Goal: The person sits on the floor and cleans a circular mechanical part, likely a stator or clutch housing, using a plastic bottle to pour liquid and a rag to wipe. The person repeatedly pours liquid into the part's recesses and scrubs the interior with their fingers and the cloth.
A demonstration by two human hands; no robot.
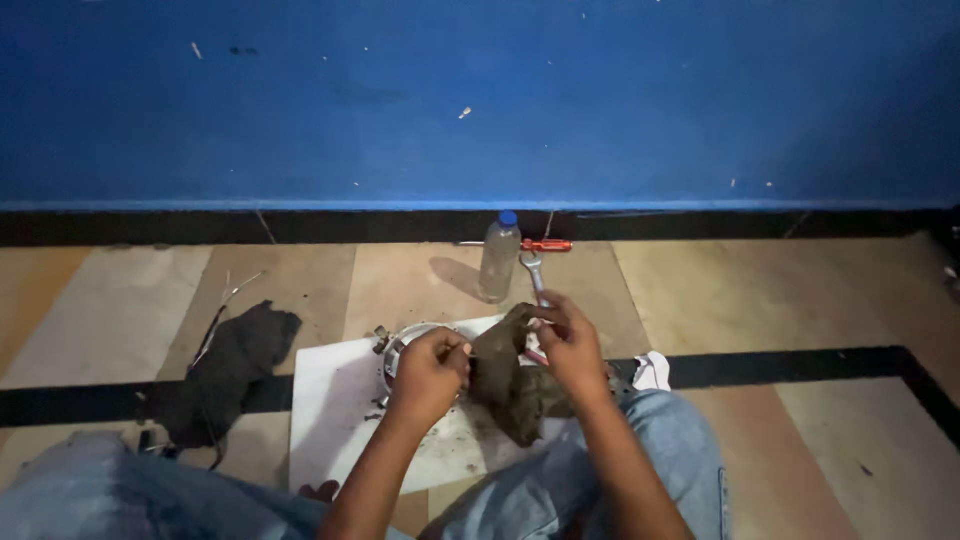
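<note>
A round metal part with a shiny rim lies on a white sheet spread on the tiled floor, just in front of the person's knees. The left hand rests on its right side, fingers curled together around something small that cannot be made out. Just beside it, the right hand has its fingers closed on a dirty olive rag, which hangs bunched between the two hands and down onto the sheet; a bit of red shows under the palm.

The sheet's left half is bare, and its far edge stops short of a clear plastic bottle with a blue cap standing upright. A steel spanner lies right of the bottle, reaching toward the right hand. Behind them, a red-handled tool rests against the black skirting of the blue wall.

Left of the sheet, a dark cloth and thin wires lie on the floor. A white scrap sits by the right knee. Denim-clad legs close in the near side.
</note>
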